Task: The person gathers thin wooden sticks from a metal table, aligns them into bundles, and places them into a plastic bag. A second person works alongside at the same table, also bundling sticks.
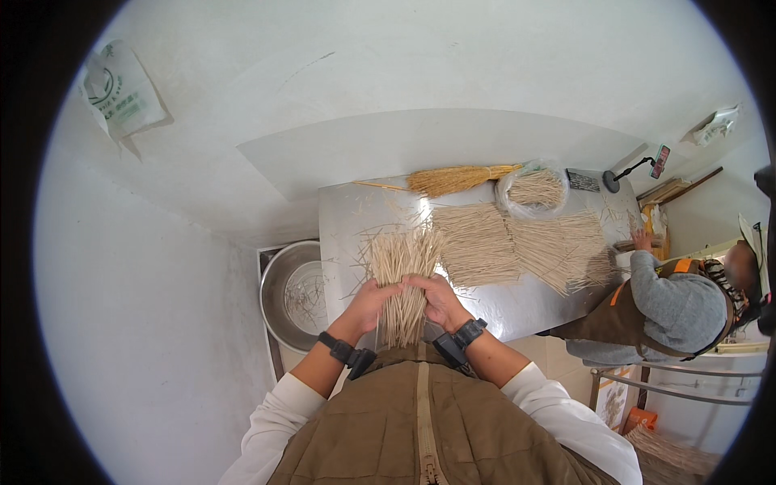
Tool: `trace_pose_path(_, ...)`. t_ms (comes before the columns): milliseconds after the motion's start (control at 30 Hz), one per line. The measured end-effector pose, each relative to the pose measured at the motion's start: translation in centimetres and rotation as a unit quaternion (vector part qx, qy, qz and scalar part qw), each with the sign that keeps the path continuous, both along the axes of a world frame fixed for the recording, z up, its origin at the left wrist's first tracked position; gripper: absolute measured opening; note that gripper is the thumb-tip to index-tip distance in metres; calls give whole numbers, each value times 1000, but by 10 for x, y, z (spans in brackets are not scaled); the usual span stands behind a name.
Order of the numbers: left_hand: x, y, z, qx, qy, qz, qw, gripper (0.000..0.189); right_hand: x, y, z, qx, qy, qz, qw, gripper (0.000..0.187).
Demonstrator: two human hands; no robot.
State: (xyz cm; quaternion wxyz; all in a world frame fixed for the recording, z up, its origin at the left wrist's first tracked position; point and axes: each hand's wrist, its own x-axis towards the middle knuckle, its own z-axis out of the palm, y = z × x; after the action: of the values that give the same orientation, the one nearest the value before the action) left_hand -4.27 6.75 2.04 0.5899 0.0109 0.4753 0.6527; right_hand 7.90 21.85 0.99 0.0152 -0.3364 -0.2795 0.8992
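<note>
A thick bundle of thin, pale dry sticks (405, 315) is gripped between my two hands close to my body. My left hand (368, 305) wraps its left side, with the thumb across the front. On the other side my right hand (441, 302) holds it the same way, the thumbs nearly meeting. The bundle's upper end fans out over the metal table (348, 212), where loose sticks lie around it. Right of it, piles of similar sticks (479, 242) lie in a broad layer. Each of my wrists wears a black strapped device.
A straw broom (454, 180) lies along the table's back edge, beside a plastic bag of sticks (536, 189). A phone on a stand (659, 161) is at the back right. A steel basin (291, 297) stands left of the table. A co-worker (679, 303) stands at the right end.
</note>
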Motion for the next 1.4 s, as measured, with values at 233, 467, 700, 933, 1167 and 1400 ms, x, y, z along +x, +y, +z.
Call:
trace_pose_path(233,-16,-8,-15,18,-74,31,997,32,2,10,-7,-112,53,-30,992,31)
trace_pose_path(467,-21,-10,-16,50,-115,25,992,38,4,18,-5,-159,93,-5,983,39)
trace_pose_path(700,-21,-4,-5,63,-70,14,995,37,3,19,-6,-82,110,30,990,47)
trace_pose_path(933,-17,1,2,26,-42,22,999,35,1,15,0,-56,84,16,995,40)
trace_pose_path(1167,-13,8,2,15,21,23,999,29,-1,17,1,-75,78,31,994,39)
trace_pose_path(1400,-13,18,3,-35,10,37,999,25,-3,22,-1,-67,77,28,994,36)
